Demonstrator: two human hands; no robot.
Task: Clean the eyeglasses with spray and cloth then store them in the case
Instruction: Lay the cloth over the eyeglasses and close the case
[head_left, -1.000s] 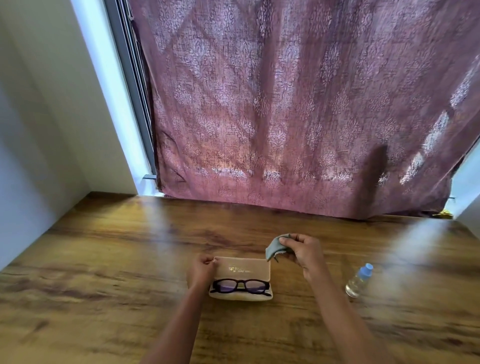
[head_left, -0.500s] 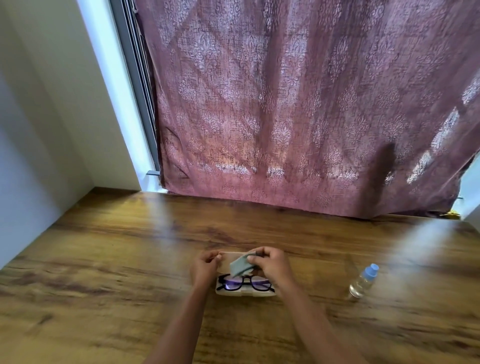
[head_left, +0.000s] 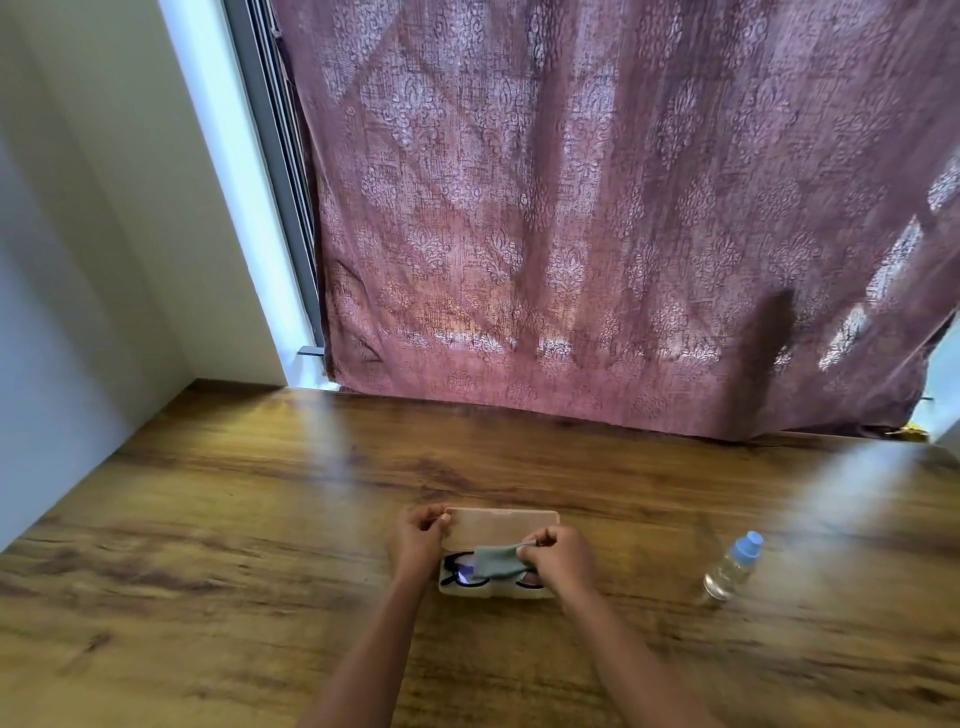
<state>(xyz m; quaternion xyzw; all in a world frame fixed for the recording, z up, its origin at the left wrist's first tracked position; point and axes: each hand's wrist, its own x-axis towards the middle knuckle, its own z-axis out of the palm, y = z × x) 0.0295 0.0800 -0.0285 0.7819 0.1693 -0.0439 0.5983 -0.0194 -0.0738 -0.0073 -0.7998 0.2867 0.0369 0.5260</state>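
Observation:
A beige glasses case (head_left: 498, 526) lies open on the wooden table (head_left: 260, 519), its lid tipped back. Black-framed eyeglasses (head_left: 460, 569) rest inside the lower half, partly covered by a grey cloth (head_left: 493, 561). My right hand (head_left: 558, 556) pinches that cloth and holds it low over the glasses. My left hand (head_left: 418, 540) grips the left end of the case lid. A small clear spray bottle (head_left: 732, 569) with a blue cap lies tilted on the table to the right, apart from both hands.
A dusky pink patterned curtain (head_left: 597, 234) hangs along the table's far edge. A white wall (head_left: 78, 286) borders the table on the left, with a window frame (head_left: 275, 171) beside the curtain.
My right hand has carried the cloth from above the right side of the case down and leftward onto the glasses. My left hand has stayed on the case lid.

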